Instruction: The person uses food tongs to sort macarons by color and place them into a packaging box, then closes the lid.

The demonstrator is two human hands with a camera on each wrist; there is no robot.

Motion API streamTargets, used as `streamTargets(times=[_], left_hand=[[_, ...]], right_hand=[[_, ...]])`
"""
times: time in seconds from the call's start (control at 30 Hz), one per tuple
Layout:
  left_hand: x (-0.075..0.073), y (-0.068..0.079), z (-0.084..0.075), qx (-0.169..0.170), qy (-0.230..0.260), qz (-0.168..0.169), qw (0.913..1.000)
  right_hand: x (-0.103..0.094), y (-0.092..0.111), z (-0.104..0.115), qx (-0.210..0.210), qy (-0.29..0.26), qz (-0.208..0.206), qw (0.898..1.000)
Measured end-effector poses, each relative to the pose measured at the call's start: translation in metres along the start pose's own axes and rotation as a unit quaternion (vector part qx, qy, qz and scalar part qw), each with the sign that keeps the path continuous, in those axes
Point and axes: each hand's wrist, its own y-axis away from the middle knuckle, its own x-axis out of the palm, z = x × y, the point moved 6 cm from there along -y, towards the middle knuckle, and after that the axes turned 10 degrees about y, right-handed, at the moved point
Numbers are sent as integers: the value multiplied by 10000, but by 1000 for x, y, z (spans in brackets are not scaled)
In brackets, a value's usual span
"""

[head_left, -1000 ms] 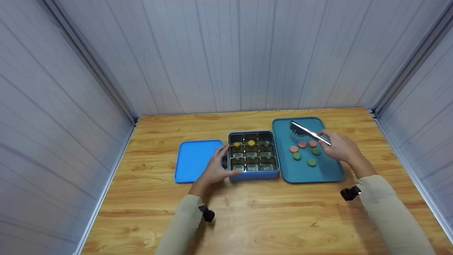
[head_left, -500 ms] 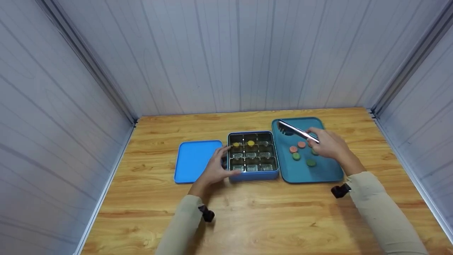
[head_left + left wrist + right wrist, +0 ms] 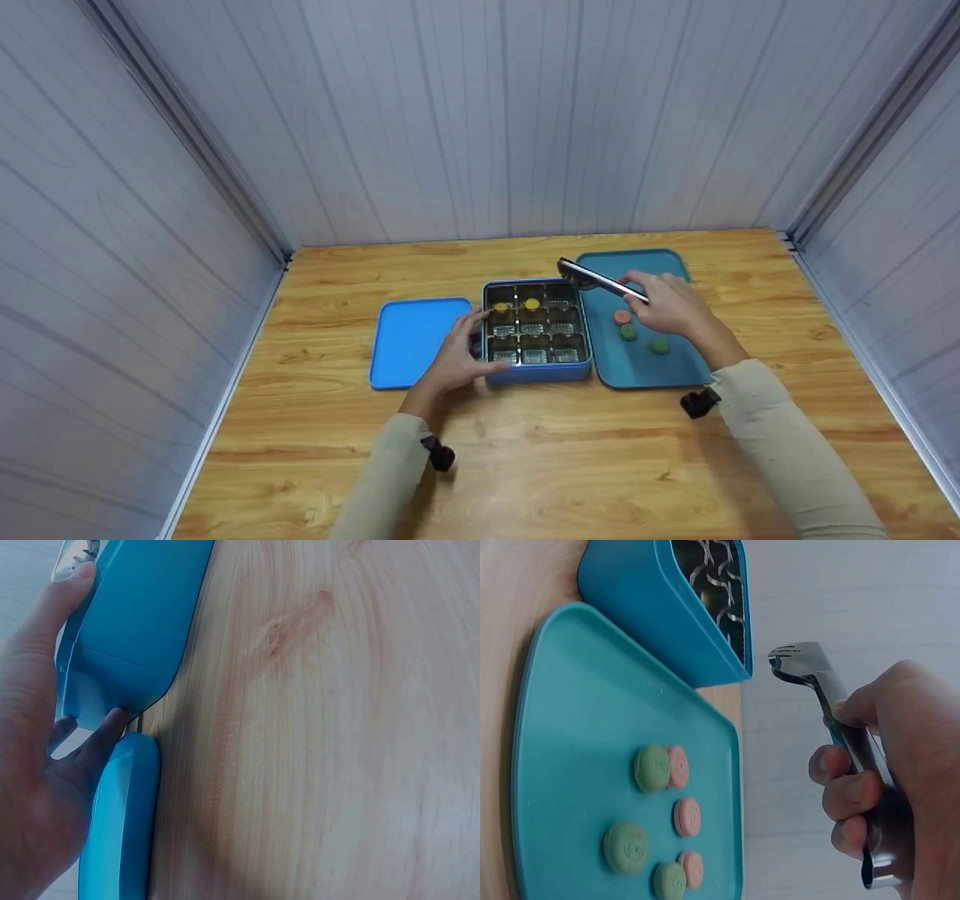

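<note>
Holding tongs (image 3: pixel 891 835), tray (image 3: pixel 577 727) bearing 6 macarons (image 3: pixel 687 817)

A wood-grain bench (image 3: pixel 562 465) is stretching below a pale, grooved back wall (image 3: pixel 465 120); a left wall (image 3: pixel 112 247) and right wall (image 3: pixel 892 202) are flanking it, metal strips (image 3: pixel 197 135) running along both corners.

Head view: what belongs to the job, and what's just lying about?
Job, apparently:
tongs, in the right hand
blue box, touched by the left hand
yellow macarons, pink macarons, green macarons
tray

Lying about, probably:
flat blue panel, perhaps a lid
</note>
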Motion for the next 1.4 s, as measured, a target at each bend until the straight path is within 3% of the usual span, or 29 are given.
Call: streamTargets(times=[0.37,0.8,1.4], left_hand=[[1,2,-2,-50,3,-34,10000],[1,0,1,-20,17,-39,10000],[0,1,1,-124,-29,-134,9998]], right_hand=[[12,-5,16,-249,176,98,9995],[18,-5,16,-364,257,41,9990],[19,-2,11,-159,216,162,9995]])
